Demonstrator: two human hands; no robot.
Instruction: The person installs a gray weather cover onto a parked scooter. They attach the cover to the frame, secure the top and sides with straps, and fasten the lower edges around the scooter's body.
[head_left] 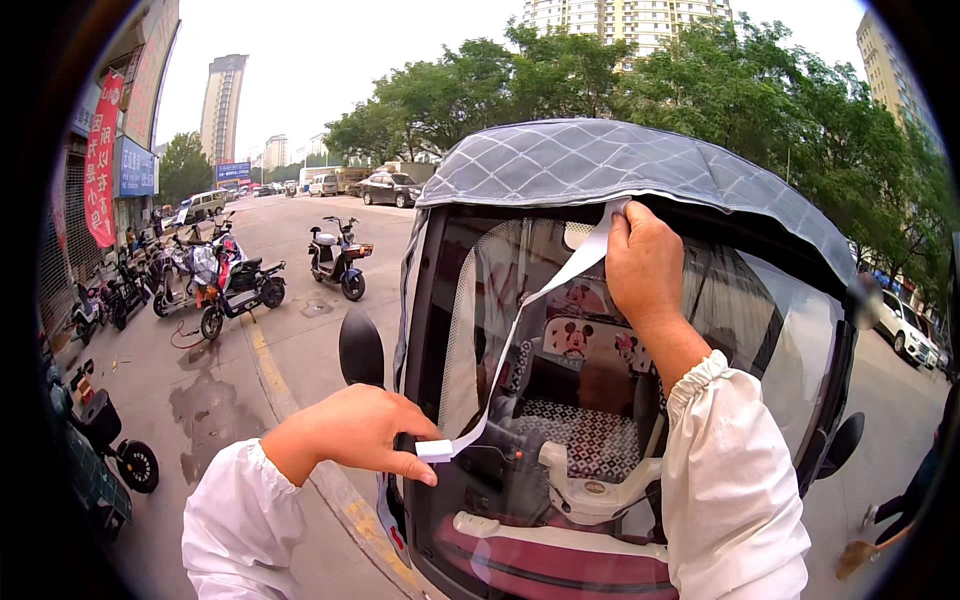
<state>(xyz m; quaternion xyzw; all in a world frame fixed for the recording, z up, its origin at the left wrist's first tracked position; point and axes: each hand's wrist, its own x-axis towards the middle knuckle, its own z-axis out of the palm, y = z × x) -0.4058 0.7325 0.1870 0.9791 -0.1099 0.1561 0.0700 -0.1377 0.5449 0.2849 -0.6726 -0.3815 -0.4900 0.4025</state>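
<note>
A small enclosed electric vehicle with a dark red front stands before me, its windscreen showing handlebars and a patterned seat inside. Over its roof lies a grey quilted cover with pale diamond stitching. My right hand is closed on a white flat strap at the cover's front edge. From there the strap runs down to the left, slightly twisted, across the windscreen. Lower left, my left hand pinches the strap's folded white end between thumb and fingers.
A black side mirror juts out left of the vehicle, another mirror on its right. An electric scooter stands on the pavement beyond, with several more at left. A broom and part of a person are at the right edge, below a white car.
</note>
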